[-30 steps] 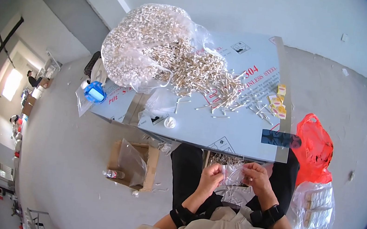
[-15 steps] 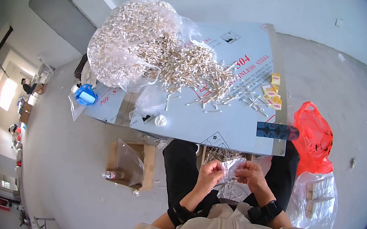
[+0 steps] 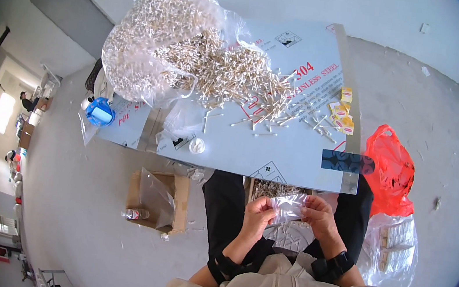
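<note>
Low in the frame, just right of centre, your left hand (image 3: 258,211) and right hand (image 3: 319,214) pinch the two ends of a small clear plastic bag (image 3: 289,206), held over your lap below the table edge. Both hands grasp it with fingertips; I cannot tell whether anything is in the pouch. By my judgement the work is far from done: the heap above looks barely dented.

To the lower right, a clear sack (image 3: 393,252) on the floor holds what look like filled packets, and a crinkled red plastic bag (image 3: 391,169) lies just above it. At lower left of centre an open cardboard box (image 3: 154,199) carries a limp transparent liner.

Above your hands, the table (image 3: 291,161) is a flat pale sheet with a dark tape patch near its right edge. Small yellow boxes (image 3: 341,113) cluster at its right side. Thin pale sticks (image 3: 233,76) spill across it from a large crumpled clear bag (image 3: 150,38) at the upper left.
</note>
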Tool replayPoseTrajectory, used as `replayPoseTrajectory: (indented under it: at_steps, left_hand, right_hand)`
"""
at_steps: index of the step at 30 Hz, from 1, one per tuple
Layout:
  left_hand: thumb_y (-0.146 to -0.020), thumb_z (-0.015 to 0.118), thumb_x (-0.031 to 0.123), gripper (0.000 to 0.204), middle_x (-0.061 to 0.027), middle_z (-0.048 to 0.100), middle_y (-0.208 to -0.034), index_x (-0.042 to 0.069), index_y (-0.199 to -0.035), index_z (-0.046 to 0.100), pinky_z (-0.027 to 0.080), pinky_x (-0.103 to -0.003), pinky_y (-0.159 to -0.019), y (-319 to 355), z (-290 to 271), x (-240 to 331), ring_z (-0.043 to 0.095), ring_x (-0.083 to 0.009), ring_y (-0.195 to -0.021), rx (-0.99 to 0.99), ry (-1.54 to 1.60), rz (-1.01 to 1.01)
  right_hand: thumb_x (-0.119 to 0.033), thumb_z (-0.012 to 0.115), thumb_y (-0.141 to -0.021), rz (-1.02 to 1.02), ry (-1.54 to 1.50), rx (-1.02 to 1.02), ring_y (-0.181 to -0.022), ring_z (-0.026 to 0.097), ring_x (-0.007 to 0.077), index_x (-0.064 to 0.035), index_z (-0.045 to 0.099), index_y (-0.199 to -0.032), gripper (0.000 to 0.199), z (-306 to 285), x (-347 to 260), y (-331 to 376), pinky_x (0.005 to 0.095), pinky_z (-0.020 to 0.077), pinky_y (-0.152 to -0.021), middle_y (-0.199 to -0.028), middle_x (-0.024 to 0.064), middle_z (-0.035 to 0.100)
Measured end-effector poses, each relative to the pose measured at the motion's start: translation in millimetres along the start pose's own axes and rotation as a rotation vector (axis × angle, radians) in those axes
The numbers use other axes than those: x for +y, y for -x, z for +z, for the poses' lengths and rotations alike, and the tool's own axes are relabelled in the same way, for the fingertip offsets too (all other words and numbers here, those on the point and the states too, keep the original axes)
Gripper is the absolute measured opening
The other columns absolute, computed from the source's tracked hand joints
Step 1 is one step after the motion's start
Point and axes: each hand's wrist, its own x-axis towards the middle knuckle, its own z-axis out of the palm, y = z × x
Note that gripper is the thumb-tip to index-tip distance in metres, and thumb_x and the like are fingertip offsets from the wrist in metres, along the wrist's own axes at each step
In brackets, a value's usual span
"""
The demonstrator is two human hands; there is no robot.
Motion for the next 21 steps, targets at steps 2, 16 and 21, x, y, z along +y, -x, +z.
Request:
replayPoseTrajectory:
  at_steps: [2,16,21]
  left_hand:
    - [-0.081,0.064,-0.003,0.009,-0.0017,0.059,-0.067,0.002,-0.076,0.059,0.040,-0.021,-0.050,4,0,1,0.052,-0.0076,-0.054,-0.035,-0.009,-0.042]
    - [-0.081,0.062,-0.005,0.009,-0.0020,0.061,-0.074,0.002,-0.086,0.061,0.041,-0.021,-0.049,4,9,9,0.052,-0.0072,-0.056,-0.183,0.035,-0.096]
    - [-0.078,0.059,-0.007,0.040,0.0001,0.059,-0.073,0.004,-0.116,0.062,0.038,-0.019,-0.048,7,13,15,0.050,-0.0051,-0.056,-0.140,0.000,-0.046]
  right_hand:
    - [-0.004,0.064,-0.088,0.007,0.013,-0.009,-0.063,0.058,0.0116,-0.0035,0.063,-0.086,0.003,-8,8,-4,0.0222,0.0448,-0.057,-0.073,0.0032,0.062]
    - [-0.021,0.063,-0.093,-0.202,-0.024,0.174,-0.053,0.042,0.0039,-0.0086,0.061,-0.074,0.024,-3,20,-9,0.0210,0.0311,-0.049,-0.064,-0.0058,0.051]
    - [-0.028,0.069,-0.088,-0.133,0.102,-0.001,-0.052,0.040,0.0028,-0.0126,0.061,-0.074,0.022,-11,16,-8,0.0208,0.0281,-0.043,-0.063,-0.0078,0.048]
